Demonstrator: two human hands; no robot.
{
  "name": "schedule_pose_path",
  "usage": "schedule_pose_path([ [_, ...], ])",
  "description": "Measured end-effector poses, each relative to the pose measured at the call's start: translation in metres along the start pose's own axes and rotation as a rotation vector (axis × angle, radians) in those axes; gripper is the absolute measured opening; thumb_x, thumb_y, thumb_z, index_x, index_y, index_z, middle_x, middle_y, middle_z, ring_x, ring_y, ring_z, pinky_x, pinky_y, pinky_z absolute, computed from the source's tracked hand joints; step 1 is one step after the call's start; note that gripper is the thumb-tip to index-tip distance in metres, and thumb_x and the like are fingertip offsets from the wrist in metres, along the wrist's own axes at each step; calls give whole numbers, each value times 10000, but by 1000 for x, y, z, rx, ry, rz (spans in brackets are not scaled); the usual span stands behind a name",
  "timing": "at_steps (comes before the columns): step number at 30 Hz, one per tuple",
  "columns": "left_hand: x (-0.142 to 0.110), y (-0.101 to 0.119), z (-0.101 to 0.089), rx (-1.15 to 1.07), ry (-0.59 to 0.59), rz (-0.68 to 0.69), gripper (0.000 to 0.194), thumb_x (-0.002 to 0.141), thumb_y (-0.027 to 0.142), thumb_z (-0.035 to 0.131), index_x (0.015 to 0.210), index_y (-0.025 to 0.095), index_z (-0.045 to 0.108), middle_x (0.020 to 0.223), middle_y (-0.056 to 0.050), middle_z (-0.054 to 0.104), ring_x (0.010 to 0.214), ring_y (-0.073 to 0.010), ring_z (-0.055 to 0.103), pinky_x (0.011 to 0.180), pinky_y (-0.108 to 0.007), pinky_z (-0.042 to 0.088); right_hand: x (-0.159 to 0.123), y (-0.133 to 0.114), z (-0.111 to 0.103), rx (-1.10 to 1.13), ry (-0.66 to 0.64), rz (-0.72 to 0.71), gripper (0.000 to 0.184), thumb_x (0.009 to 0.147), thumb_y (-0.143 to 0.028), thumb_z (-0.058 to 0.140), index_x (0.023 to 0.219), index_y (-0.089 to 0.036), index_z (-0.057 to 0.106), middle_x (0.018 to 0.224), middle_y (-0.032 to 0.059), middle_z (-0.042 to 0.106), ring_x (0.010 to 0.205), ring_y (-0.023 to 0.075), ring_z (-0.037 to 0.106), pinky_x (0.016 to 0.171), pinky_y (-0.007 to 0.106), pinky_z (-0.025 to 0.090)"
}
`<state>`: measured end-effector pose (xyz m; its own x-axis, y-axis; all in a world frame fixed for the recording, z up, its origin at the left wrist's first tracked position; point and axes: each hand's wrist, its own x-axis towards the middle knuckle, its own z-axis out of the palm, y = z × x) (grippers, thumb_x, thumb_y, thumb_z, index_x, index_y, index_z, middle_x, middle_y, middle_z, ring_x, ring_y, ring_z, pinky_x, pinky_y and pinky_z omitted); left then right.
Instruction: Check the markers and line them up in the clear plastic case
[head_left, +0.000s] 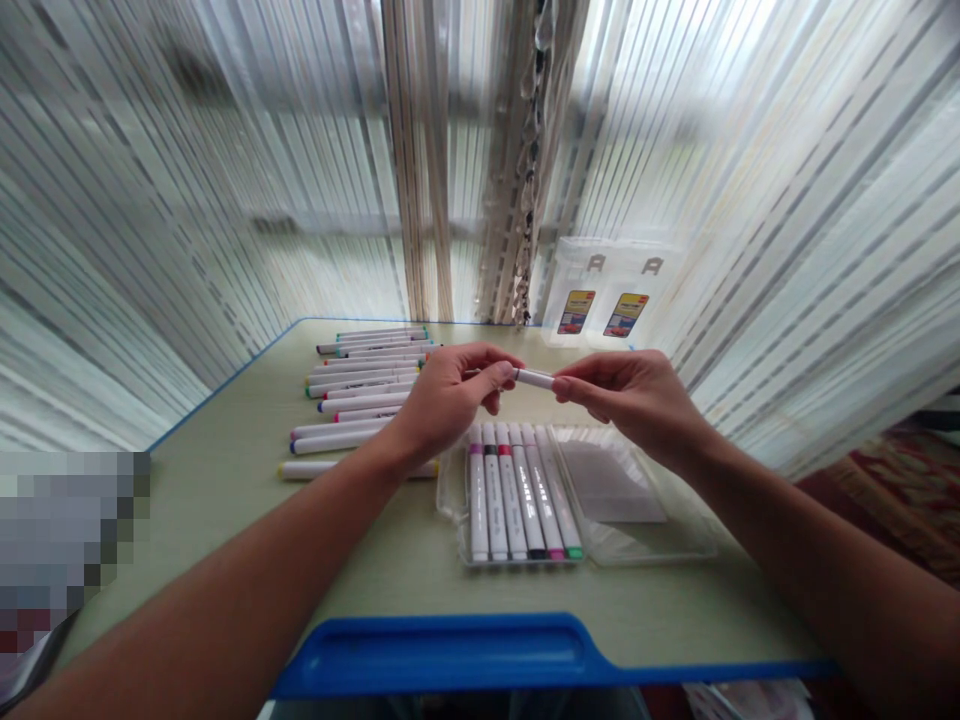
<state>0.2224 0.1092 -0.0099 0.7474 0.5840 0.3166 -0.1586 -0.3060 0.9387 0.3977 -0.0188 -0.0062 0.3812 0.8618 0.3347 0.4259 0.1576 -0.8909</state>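
Note:
Between both hands, above the table, is a white marker (535, 378), held roughly level. My left hand (466, 385) pinches its left end, and my right hand (619, 392) pinches the right end with thumb and fingers. Just below lies an open clear plastic case (517, 563). Several white markers (501, 505) stand side by side in its left half, with purple, black, red, pink and green ends showing. The case's lid (675, 540) is folded out to the right, with a pale sheet in it. Which colour the held marker has I cannot tell.
More white markers (345, 403) with coloured ends lie in a rough column on the table's left side. Two clear cases (611, 280) with labels stand at the back, against the string curtain (322, 150). A blue tray (450, 648) edges the table's front.

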Motion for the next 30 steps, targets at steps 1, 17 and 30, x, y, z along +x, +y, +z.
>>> schedule_pose_path([
  [1, 1, 0, -1, -23, 15, -14, 160, 864, 242, 667, 907, 110, 747, 746, -37, 674, 555, -95, 582, 553, -232, 485, 0, 1, 0, 14, -4, 7, 174, 714, -353, 864, 774, -194, 825, 587, 16, 672, 462, 79, 440, 408, 229, 294],
  [17, 6, -2, -8, -239, 143, -99, 111, 818, 225, 652, 831, 134, 714, 677, -7, 611, 533, -90, 541, 497, -221, 428, -1, -3, -2, 468, -108, 64, 264, 670, -312, 906, 909, -231, 827, 735, 42, 758, 460, 71, 489, 421, 233, 369],
  [30, 7, -4, -10, -277, 146, -86, 97, 824, 207, 646, 814, 133, 709, 645, 1, 592, 526, -84, 528, 499, -216, 429, -4, -2, -6, 501, -211, 42, 250, 766, -312, 848, 1007, -250, 827, 857, 69, 795, 502, 86, 535, 454, 250, 397],
])
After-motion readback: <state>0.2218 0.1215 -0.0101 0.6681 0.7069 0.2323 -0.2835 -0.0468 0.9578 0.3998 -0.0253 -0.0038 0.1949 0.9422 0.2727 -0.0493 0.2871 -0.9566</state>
